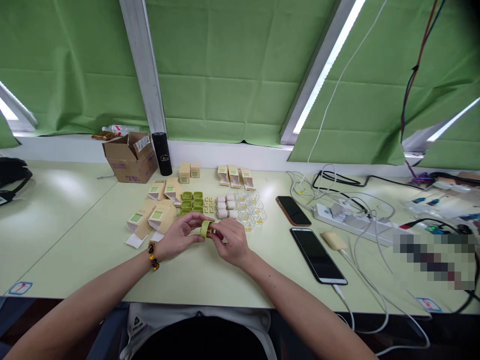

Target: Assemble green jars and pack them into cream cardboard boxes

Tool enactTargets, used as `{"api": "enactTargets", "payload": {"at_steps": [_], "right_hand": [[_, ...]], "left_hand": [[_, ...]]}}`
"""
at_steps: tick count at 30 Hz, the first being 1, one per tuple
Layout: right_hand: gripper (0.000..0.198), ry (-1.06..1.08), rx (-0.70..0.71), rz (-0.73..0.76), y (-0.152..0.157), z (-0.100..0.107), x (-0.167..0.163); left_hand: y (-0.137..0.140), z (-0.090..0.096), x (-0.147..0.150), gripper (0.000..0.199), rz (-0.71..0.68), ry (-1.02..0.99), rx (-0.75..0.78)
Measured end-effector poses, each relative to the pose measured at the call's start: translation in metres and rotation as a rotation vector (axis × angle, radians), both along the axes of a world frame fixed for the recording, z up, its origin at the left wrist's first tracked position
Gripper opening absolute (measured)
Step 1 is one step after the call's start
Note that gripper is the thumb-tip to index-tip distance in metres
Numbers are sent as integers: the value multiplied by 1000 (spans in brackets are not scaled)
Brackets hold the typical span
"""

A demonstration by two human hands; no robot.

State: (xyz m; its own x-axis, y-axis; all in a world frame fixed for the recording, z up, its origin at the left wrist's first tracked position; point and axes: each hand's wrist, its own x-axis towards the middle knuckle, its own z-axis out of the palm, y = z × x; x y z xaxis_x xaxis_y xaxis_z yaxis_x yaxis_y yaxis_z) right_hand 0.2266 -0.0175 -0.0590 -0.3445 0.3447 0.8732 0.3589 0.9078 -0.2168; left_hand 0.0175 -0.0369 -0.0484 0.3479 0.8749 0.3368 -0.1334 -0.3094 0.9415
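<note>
Green blinds (243,70) hang behind the pale desk (210,280). Just nearer the person than the green tubs (187,204), the left grip (180,236) is closed around a green cup (204,228); the right grip (232,241) meets its opening, its hold unclear.

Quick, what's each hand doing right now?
Left hand: holding the green cup between thumb and fingers.
Right hand: fingers bent at the cup's side; whether it grips anything cannot be told.

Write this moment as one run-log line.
left hand: holding green container; right hand: at its rim; beyond: pale blocks, cardboard box
</note>
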Motion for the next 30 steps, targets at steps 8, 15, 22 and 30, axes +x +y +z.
{"api": "enactTargets", "payload": {"at_steps": [8, 15, 22, 30], "right_hand": [[46, 92, -140, 72, -5, 5, 6], [54, 48, -293, 86, -4, 2, 0], [46, 127, -325, 74, 0, -2, 0], [48, 97, -310, 70, 2, -7, -1]], "left_hand": [[4, 2, -5, 49, 212, 56, 126], [-1, 3, -1, 47, 271, 186, 195], [-3, 8, -6, 29, 377, 289, 241], [-4, 16, -3, 16, 446, 491, 291]]}}
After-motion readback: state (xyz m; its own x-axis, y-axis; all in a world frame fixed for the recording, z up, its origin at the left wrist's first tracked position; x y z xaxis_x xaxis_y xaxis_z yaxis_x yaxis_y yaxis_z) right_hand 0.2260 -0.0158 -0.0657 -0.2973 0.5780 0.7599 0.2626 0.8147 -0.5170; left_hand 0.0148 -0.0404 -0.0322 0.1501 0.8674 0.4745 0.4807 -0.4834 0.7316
